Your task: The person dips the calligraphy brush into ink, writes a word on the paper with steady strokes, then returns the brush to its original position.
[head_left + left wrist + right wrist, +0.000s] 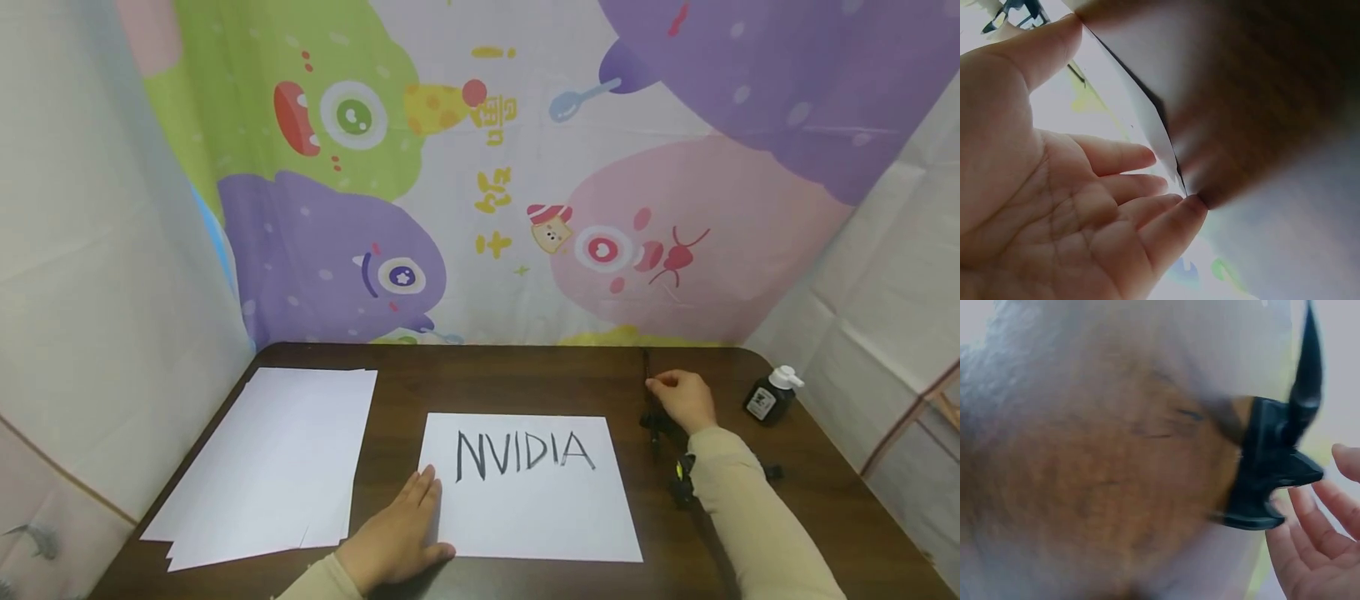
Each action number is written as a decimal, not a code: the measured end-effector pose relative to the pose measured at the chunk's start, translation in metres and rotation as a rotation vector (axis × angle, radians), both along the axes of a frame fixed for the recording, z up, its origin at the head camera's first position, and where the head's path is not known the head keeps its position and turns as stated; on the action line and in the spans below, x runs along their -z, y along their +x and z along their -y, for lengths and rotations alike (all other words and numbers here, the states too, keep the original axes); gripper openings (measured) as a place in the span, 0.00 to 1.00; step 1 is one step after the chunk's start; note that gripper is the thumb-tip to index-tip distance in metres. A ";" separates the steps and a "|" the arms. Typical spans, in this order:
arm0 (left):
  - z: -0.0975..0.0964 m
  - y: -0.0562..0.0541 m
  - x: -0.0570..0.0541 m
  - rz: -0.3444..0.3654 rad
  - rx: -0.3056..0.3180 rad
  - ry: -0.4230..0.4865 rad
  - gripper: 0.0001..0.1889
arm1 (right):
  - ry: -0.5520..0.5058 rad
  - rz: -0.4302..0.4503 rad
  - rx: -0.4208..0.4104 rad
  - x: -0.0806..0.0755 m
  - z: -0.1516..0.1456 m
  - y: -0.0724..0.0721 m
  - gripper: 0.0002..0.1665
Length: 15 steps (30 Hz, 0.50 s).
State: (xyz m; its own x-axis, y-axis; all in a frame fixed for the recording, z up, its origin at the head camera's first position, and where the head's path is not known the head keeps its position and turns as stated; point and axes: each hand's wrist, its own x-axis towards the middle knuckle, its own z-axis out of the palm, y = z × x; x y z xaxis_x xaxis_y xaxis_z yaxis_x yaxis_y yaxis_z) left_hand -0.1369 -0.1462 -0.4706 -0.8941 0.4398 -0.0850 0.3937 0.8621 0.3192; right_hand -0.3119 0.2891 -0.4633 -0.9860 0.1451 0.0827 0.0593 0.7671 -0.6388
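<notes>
My left hand [397, 529] rests beside the left edge of a white paper sheet [540, 525], its fingers stretched along that edge. NVIDIA is brushed across the sheet in dark strokes. In the left wrist view the fingertips [1194, 203] and thumb meet the paper's edge. My right hand [684, 400] is at a dark brush [647, 367] lying on a black brush rest [1254, 469]. Its thumb stands apart from the relaxed fingers in the right wrist view. There the brush's black tip [1307, 369] points up; its handle is hidden behind the rest.
A stack of blank paper [277, 458] lies on the left of the dark wooden table [510, 379]. A black bottle [767, 402] with a white cap stands near the right edge. A cartoon-printed curtain [480, 308] hangs behind the table. Another dark object [681, 483] sits beside the right forearm.
</notes>
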 end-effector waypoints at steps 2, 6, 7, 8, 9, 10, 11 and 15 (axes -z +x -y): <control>0.001 0.000 -0.001 0.018 -0.001 0.009 0.47 | 0.013 -0.031 -0.007 -0.004 0.000 0.001 0.26; 0.003 -0.003 -0.001 0.035 0.003 0.038 0.47 | 0.041 -0.118 -0.030 -0.016 0.004 0.006 0.26; 0.004 -0.004 -0.002 0.031 0.003 0.044 0.47 | 0.048 -0.139 -0.041 -0.020 0.006 0.008 0.26; 0.004 -0.005 -0.002 0.028 0.002 0.049 0.47 | 0.053 -0.162 -0.053 -0.025 0.007 0.010 0.26; 0.006 -0.006 -0.003 0.020 -0.001 0.057 0.46 | 0.058 -0.179 -0.061 -0.029 0.009 0.013 0.26; 0.007 -0.008 -0.004 0.015 -0.006 0.063 0.46 | 0.061 -0.191 -0.069 -0.033 0.011 0.015 0.27; 0.008 -0.009 -0.006 0.011 -0.017 0.065 0.45 | 0.066 -0.205 -0.077 -0.037 0.013 0.018 0.27; 0.012 -0.015 -0.017 -0.012 -0.083 0.086 0.44 | 0.095 -0.248 -0.107 -0.047 0.021 0.029 0.30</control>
